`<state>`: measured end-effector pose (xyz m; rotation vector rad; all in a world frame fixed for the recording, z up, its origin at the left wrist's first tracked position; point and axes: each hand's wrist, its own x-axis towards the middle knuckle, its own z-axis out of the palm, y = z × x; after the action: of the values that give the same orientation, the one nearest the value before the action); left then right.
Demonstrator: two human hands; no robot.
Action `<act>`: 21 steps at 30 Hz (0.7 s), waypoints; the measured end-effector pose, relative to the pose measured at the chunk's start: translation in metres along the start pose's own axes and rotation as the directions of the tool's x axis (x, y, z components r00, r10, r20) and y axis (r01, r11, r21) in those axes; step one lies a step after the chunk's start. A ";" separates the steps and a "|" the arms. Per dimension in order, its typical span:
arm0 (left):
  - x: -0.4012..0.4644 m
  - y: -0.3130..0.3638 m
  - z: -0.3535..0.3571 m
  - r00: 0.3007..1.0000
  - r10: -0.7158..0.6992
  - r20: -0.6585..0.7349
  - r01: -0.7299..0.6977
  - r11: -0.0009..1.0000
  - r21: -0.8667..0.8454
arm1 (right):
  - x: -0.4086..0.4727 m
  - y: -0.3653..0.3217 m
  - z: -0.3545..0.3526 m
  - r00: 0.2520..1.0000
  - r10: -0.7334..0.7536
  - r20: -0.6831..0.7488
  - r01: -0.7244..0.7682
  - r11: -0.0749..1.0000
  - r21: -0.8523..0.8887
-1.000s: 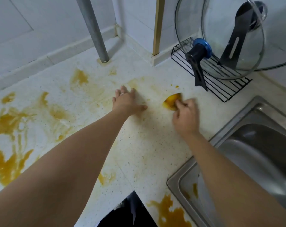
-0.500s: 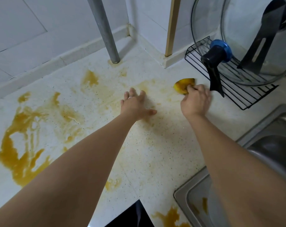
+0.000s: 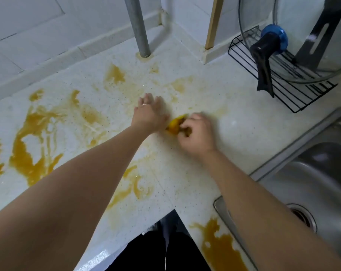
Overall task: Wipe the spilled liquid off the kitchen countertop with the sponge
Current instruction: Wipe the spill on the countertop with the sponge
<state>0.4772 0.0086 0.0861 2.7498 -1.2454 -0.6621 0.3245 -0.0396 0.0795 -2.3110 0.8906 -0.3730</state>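
The right hand (image 3: pixel 198 133) curls its fingers round the yellow sponge (image 3: pixel 175 125), pressing it onto the speckled countertop (image 3: pixel 234 122) well left of the sink (image 3: pixel 312 173). The left hand (image 3: pixel 149 114) lies flat, fingers spread, just left of the sponge. Orange spilled liquid (image 3: pixel 29 153) pools much further left of the sink.

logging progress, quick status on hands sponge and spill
Left hand flat on countertop; right hand gripping sponge. Heavy spill unwiped at left. Nothing blocking.
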 end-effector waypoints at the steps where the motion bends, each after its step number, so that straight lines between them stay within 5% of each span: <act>1: -0.004 -0.006 0.002 1.000 -0.007 -0.003 0.007 1.000 0.019 | -0.010 -0.010 0.006 0.995 -0.076 0.065 0.076 0.997 0.006; 4: -0.012 -0.015 0.004 1.000 -0.030 0.008 0.030 0.999 0.018 | -0.015 -0.005 -0.006 0.990 -0.075 0.121 0.087 0.992 -0.095; 8: -0.021 -0.013 0.009 0.999 -0.038 0.025 0.038 0.999 0.014 | -0.008 0.022 -0.037 0.936 0.293 -0.192 -0.336 0.908 -0.252; 14: -0.021 -0.011 0.006 0.997 -0.048 0.053 0.049 0.999 -0.011 | -0.050 -0.030 0.009 0.982 -0.049 0.182 0.065 0.994 -0.085; 16: -0.021 -0.012 0.006 0.998 -0.046 0.050 0.047 0.999 -0.027 | -0.045 -0.013 -0.004 0.996 0.022 0.090 -0.009 0.989 -0.145; 19: -0.022 -0.014 0.006 0.999 -0.031 0.035 0.033 0.998 -0.050 | -0.037 0.011 -0.022 0.920 0.322 -0.222 -0.369 0.903 -0.219; 21: -0.023 -0.014 0.006 0.999 -0.032 0.027 0.033 0.998 -0.053 | -0.040 -0.002 -0.010 0.922 0.322 -0.217 -0.362 0.913 -0.187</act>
<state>0.4712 0.0353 0.0857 2.7323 -1.1719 -0.7259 0.2920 -0.0159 0.0868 -2.2816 1.4733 -0.3477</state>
